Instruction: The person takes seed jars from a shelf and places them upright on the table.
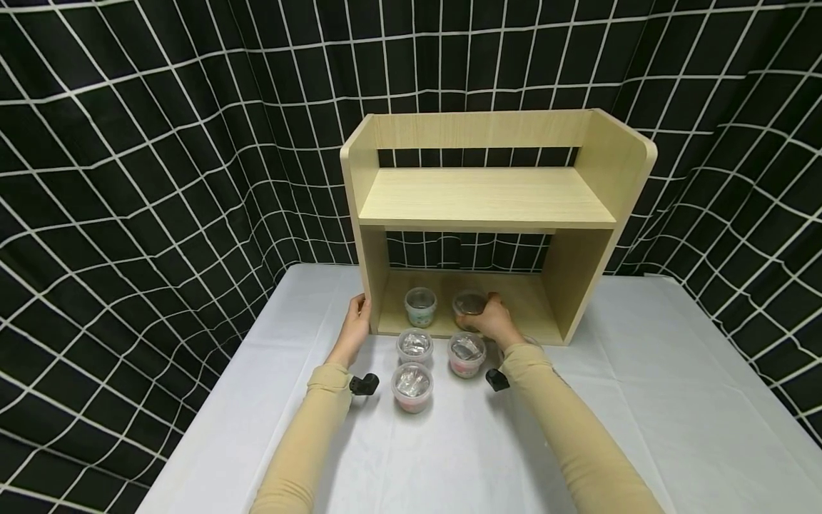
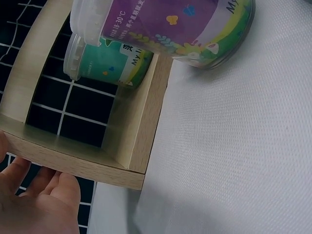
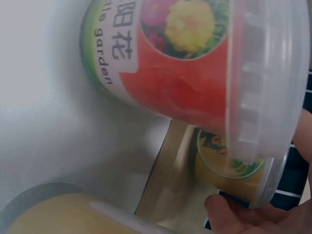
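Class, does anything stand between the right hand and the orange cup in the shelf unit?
Nothing visible does: the right hand grips the orange cup. The red-labelled cup stands outside the shelf unit, not between them.

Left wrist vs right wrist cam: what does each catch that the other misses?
Only left wrist: the left hand at a side panel, a purple-label cup close to the lens, and a green-label cup beyond it.

Only right wrist: the right hand gripping an orange cup, a red-label cup close to the lens, and a yellowish shape cut off at bottom left, unclear what.

Both: the wooden shelf, white cloth, and parts of the black gridded backdrop.
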A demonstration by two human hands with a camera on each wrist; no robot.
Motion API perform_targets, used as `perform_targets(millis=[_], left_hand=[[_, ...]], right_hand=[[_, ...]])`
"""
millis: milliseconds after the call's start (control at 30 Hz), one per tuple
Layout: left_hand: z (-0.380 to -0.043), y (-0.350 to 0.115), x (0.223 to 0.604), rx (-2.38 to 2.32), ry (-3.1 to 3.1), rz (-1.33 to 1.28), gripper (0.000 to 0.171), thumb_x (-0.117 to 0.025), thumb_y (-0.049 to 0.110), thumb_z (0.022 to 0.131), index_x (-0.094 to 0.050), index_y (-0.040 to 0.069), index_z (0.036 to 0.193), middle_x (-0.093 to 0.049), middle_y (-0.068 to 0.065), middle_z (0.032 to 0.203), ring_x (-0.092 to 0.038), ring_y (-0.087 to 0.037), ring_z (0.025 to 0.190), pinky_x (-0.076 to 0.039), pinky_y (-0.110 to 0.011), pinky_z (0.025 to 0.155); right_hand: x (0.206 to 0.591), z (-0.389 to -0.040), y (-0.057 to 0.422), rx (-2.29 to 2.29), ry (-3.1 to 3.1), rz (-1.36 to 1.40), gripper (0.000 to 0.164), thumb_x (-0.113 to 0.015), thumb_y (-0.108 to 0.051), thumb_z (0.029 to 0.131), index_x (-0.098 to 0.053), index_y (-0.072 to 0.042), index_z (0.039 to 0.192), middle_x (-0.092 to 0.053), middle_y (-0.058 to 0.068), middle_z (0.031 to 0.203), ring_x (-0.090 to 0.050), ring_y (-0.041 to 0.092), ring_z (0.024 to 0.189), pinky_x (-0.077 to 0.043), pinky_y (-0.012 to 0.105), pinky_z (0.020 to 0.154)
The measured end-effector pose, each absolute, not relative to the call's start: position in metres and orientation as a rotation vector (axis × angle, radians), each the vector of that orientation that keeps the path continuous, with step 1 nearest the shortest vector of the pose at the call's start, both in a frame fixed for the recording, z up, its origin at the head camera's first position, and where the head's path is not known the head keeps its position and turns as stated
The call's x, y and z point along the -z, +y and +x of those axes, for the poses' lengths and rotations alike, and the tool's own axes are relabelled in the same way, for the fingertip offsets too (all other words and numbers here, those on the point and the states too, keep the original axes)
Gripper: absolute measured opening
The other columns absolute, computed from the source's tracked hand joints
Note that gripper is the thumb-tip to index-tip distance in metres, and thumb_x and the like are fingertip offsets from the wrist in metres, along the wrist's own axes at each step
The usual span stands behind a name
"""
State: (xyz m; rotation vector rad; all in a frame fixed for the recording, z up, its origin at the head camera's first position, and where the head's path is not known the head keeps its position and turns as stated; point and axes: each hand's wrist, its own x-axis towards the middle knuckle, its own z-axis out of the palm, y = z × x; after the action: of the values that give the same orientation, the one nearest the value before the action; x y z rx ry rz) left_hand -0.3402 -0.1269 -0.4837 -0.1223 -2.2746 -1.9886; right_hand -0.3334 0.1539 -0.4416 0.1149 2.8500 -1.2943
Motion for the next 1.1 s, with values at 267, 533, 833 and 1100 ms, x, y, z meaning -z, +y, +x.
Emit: perform_targets(millis=[267,533,833,1100], left_hand=[[-0.315,-0.120,0.446,2.041,-2.317,-0.089,0.043,-0.030,0.019,0.103,-0.025,-0.006,0.139,-0.030,-0.025,0.138,-0.029,-0.038,0.127,-0.027,-0.049,0.103],[-0.330,-0.125,0.465,2.065,-2.303,-0.073,0.044,-0.031,0.021,0.103,-0.026,-0.004,0.139,-0.031,-0.024,0.139,-0.029,-0.037,0.127,-0.028,-0.050,0.102],[-0.339,-0.125,0.482,2.014,-2.306,-0.060,0.047,-0.032,0.031,0.103,-0.029,0.002,0.139,-0.034,-0.019,0.138,-0.032,-0.033,0.126,-0.029,-0.047,0.102],[-0.338,-0.125,0.482,1.989,-2.303,-0.079,0.046,-0.031,0.029,0.103,-0.029,0.000,0.138,-0.034,-0.020,0.137,-0.032,-0.034,0.127,-0.028,-0.046,0.103]], right_hand=[[0.442,-0.334,0.155,1.270,2.861,0.100,0.084,-0.076,-0.025,0.076,-0.023,0.014,0.128,-0.042,0.038,0.121,-0.041,0.049,0.115,-0.033,0.051,0.098],[0.444,-0.337,0.156,1.296,2.864,0.107,0.084,-0.079,-0.024,0.074,-0.026,0.015,0.127,-0.044,0.037,0.120,-0.041,0.048,0.115,-0.033,0.050,0.098],[0.444,-0.337,0.157,1.424,2.770,0.189,0.084,-0.080,-0.022,0.072,-0.027,0.012,0.127,-0.043,0.033,0.122,-0.039,0.044,0.117,-0.031,0.047,0.101],[0.441,-0.334,0.156,1.607,2.748,0.182,0.077,-0.078,-0.014,0.072,-0.032,0.010,0.129,-0.044,0.030,0.122,-0.041,0.041,0.115,-0.032,0.047,0.099]])
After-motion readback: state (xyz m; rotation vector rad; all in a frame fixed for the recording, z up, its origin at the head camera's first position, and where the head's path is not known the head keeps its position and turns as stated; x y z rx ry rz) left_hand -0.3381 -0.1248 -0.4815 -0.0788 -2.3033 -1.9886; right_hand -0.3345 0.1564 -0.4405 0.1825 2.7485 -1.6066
